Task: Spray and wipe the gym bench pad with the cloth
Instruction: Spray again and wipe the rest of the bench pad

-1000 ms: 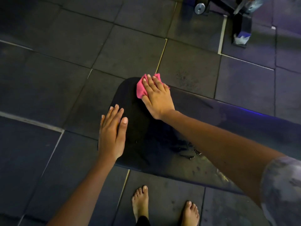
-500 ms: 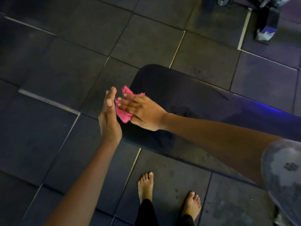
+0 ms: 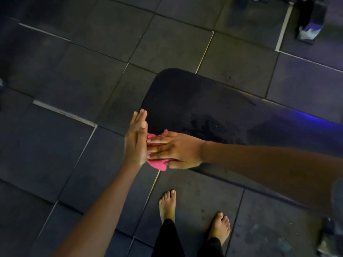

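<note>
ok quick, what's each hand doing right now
Left hand: open, fingers straight, palm upright at the end of the bench pad, beside the pink cloth.
Right hand: open, flat fingers pressing the cloth on the pad.

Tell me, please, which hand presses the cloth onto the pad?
The right hand, flat on the pink cloth; the left hand stands upright beside it.

You're looking down on dark rubber floor tiles (image 3: pixel 89 71) with pale seams; machine base (image 3: pixel 313 17) at one o'clock, blue glow (image 3: pixel 315 118) at three.
</note>
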Motion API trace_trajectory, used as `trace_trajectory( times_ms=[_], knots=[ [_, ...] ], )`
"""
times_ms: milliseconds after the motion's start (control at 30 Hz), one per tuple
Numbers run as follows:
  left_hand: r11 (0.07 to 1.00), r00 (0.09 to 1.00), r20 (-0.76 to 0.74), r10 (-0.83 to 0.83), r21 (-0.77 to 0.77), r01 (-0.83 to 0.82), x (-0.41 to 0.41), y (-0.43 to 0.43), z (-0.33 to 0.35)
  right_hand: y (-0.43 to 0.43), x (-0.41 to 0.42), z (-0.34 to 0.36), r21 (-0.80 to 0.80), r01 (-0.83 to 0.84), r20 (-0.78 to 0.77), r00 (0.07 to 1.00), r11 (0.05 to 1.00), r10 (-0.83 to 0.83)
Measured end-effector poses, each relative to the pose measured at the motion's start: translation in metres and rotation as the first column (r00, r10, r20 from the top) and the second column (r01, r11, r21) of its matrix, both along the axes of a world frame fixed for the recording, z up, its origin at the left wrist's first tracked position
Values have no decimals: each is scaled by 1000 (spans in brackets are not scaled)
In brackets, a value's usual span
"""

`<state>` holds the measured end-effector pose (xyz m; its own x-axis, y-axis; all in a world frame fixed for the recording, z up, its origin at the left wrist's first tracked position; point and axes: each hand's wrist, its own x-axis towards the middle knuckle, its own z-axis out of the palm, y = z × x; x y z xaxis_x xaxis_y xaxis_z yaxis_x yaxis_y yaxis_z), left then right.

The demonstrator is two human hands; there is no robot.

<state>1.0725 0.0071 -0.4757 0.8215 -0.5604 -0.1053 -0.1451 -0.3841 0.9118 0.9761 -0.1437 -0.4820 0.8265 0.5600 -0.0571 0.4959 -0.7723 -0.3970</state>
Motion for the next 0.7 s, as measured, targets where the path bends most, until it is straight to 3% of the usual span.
trace_trajectory(
  times_ms=[133, 200, 267, 333, 400, 467, 533, 600, 700],
  knots=[
    [953, 954, 231, -191, 276, 124, -9, -8, -11, -22, -51, 3, 38, 59, -62, 997, 998, -56],
    [913, 906, 322, -274, 384, 140, -17, -11, -16, -35, -79, 7, 105, 217, -76, 975, 970, -210],
    [868, 848, 399, -349, 479, 131, -28, -14, -20, -45, -104, 12, 229, 421, -88, 907, 878, -411],
    [834, 804, 447, -392, 541, 106, -36, -17, -22, -53, -120, 20, 414, 610, -119, 772, 676, -624],
    [812, 787, 461, -409, 577, 85, -39, -18, -21, -58, -126, 28, 566, 733, -200, 567, 378, -799],
    [774, 773, 451, -447, 628, 81, -40, -20, -21, -62, -119, 35, 570, 811, -292, 351, 133, -890],
    [736, 757, 445, -479, 674, 70, -43, -20, -21, -68, -102, 36, 526, 851, -324, 213, 12, -922],
    [719, 756, 441, -484, 693, 56, -43, -22, -21, -74, -76, 31, 446, 895, -315, 162, 4, -935],
    [717, 757, 437, -485, 694, 59, -43, -22, -20, -74, -34, 14, 60, 970, -184, 243, 236, -952]
  ],
)
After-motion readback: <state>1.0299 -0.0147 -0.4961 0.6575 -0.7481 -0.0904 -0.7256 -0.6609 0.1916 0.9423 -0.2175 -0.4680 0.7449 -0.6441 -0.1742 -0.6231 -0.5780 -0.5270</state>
